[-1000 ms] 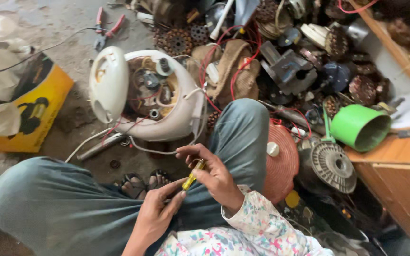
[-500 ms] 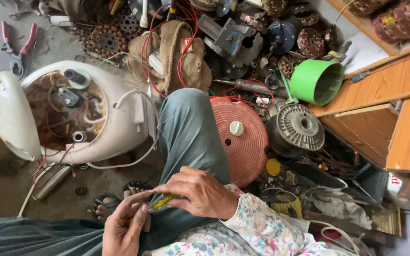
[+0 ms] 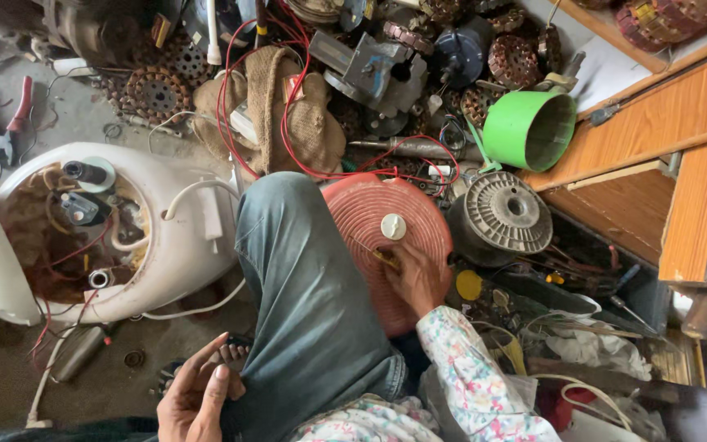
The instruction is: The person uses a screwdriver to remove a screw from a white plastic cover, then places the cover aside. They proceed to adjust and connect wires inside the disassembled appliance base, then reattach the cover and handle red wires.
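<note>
- The right hand (image 3: 416, 278) lies on the ribbed red disc (image 3: 374, 221), fingers curled around a thin yellow-handled tool (image 3: 376, 255) whose tip points up and left toward the disc's white centre cap (image 3: 393, 226).
- The red disc lies flat on the floor, its left edge tucked under the person's jeans-clad knee (image 3: 300, 286), its right edge touching a grey ribbed metal wheel (image 3: 505, 214).
- The left hand (image 3: 196, 397) hovers low beside the knee, fingers loosely spread and holding nothing, above a small dark part on the floor that is too hidden to tell.
- An opened white appliance shell (image 3: 165, 245) with exposed wiring sits left of the knee, its rim just beside the jeans.
- A green plastic pot (image 3: 529, 129) lies on its side above the grey wheel, against the edge of an orange wooden cabinet (image 3: 656, 139).
- A pile of rotors, wires and a burlap cloth (image 3: 288, 106) crowds the top edge of the disc.
- Red-handled pliers (image 3: 2, 115) lie on bare concrete at far left, the only open floor, well apart from both hands.
</note>
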